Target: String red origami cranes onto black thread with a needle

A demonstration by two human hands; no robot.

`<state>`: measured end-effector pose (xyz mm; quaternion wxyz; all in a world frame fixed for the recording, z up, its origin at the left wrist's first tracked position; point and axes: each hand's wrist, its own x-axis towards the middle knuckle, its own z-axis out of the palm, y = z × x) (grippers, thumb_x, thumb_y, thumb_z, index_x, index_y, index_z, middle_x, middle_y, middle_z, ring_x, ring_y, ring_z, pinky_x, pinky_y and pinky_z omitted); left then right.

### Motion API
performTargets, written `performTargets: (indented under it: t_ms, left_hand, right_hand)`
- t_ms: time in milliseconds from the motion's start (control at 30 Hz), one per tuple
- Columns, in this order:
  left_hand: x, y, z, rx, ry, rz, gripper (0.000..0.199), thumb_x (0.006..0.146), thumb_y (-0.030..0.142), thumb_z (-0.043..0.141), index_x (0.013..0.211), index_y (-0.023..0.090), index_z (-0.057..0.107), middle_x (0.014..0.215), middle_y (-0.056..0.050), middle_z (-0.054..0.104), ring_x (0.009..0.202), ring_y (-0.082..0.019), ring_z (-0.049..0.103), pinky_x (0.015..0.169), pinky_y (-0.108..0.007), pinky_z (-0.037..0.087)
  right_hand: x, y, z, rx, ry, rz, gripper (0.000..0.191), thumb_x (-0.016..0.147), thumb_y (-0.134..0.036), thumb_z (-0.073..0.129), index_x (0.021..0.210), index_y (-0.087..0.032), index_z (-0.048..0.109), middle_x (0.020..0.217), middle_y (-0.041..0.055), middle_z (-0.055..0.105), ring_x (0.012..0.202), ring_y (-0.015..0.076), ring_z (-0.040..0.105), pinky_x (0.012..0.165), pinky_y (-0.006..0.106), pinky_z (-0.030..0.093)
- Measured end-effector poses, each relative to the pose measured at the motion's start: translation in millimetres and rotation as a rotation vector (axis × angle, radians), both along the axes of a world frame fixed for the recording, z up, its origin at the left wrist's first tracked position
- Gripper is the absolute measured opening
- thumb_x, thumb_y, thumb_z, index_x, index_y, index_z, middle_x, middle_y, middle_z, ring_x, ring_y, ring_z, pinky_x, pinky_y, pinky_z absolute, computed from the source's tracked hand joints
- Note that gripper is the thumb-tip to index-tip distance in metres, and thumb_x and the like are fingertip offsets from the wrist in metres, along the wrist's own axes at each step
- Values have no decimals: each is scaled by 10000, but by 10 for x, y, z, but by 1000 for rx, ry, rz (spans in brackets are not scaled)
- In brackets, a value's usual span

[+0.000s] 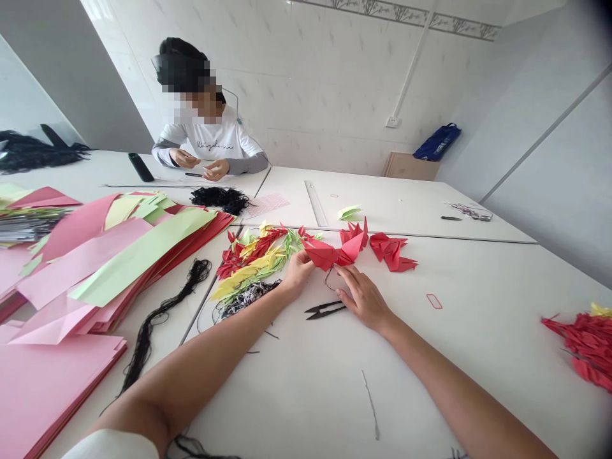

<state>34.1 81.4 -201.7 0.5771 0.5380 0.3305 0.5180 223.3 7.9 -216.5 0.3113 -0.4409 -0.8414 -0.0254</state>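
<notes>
Bare forearms point(201, 376) stretch from the near edge across the white worktop point(421, 382), with a pale sleeve point(112, 446) showing at near left. The left hand point(297, 271) pinches a red paper crane point(325, 255) near the middle of the worktop. The right hand point(363, 297) lies just beside it, fingers spread and low. The hands are apart, though close enough to share one piece. A thin black thread point(329, 278) loops down from the crane, which may be why the crane is held clear of the surface. Thread snips point(325, 310) lie directly below the hands, seemingly placed within easy reach. Just left, a heap of red, yellow and green folded cranes point(253, 258) sits beside a tangle of dark cord point(248, 298), while two more red cranes point(392, 250) lie to the right. Stacks of pink and green paper point(81, 268) crowd the left side, with loose black thread point(162, 325) between them and the left arm. A pile of red cranes point(588, 347) sits at the right edge. At the far side, a seated co-worker point(210, 137) keeps both hands low over the worktop, and a long metal ruler point(315, 203) lies to their right.
</notes>
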Motion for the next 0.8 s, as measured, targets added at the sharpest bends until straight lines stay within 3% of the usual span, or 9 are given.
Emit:
performTargets:
  t_ms: [100,233,333,467,633,800]
  left_hand:
    - [7,-41,41,160,136,123,122,721,295,769,751,178,757,772,-45,711,759,-202,592,784,-320,445]
    - [25,-70,30,462,376,246,118,782,310,735,719,210,732,745,-46,668,772,-216,547,779,-341,412]
    - [38,-65,-14,613,525,235,177,819,317,699,676,213,681,720,-50,624,765,-220,496,744,-347,392]
    - [45,-76,-52,798,681,195,221,883,315,636,690,207,637,738,-50,606,775,-216,472,758,-357,370]
    - [33,-125,-33,856,726,151,203,893,294,632,709,210,624,747,-45,607,787,-215,463,793,-365,350]
    - [31,-95,-50,840,715,156,238,894,322,643,686,209,613,753,-46,606,792,-217,475,797,-366,356]
  right_hand:
    - [6,2,4,62,173,-46,317,1002,-243,454,1305,-236,543,1104,101,666,900,219,659,758,360,554]
    - [51,0,25,202,402,-139,215,1015,-233,411,1129,-228,593,907,73,647,764,198,613,717,361,536]
    - [78,-4,123,252,426,-142,196,1017,-245,417,1048,-233,610,899,83,651,829,221,623,750,387,530]
    - [47,-3,331,217,267,-26,159,1004,-228,492,989,-238,649,907,60,673,841,204,631,764,363,499]
    - [-49,25,420,170,68,-85,185,997,-188,493,1016,-222,674,900,55,675,819,201,626,782,356,484]
    - [29,29,452,196,138,-92,176,1001,-189,470,1014,-221,643,881,52,672,806,198,623,755,331,484]
